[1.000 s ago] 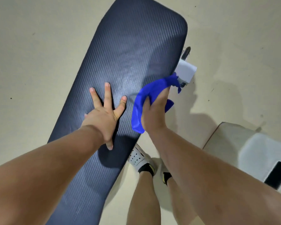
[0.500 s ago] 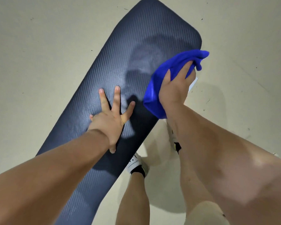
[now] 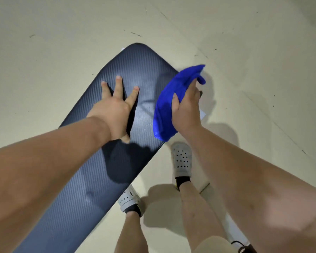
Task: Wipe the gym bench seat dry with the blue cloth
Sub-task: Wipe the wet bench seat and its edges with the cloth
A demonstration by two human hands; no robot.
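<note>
The long dark ribbed bench seat (image 3: 91,172) runs from lower left up to a rounded far end at top centre. My left hand (image 3: 115,108) lies flat on it with fingers spread, holding nothing. My right hand (image 3: 185,110) grips the bunched blue cloth (image 3: 169,103) at the seat's right edge, near the far end. Part of the cloth hangs past that edge over the floor. Faint pale smears show on the seat between my hands.
Pale, scuffed floor (image 3: 263,88) surrounds the bench. My two feet in grey perforated clogs (image 3: 181,159) (image 3: 129,199) stand just right of the seat. A white bench frame part (image 3: 202,114) peeks out behind my right wrist.
My right hand carried the cloth up along the seat's right edge toward the far end. The view tilted, so the far end now sits lower in frame. My left hand stayed flat.
</note>
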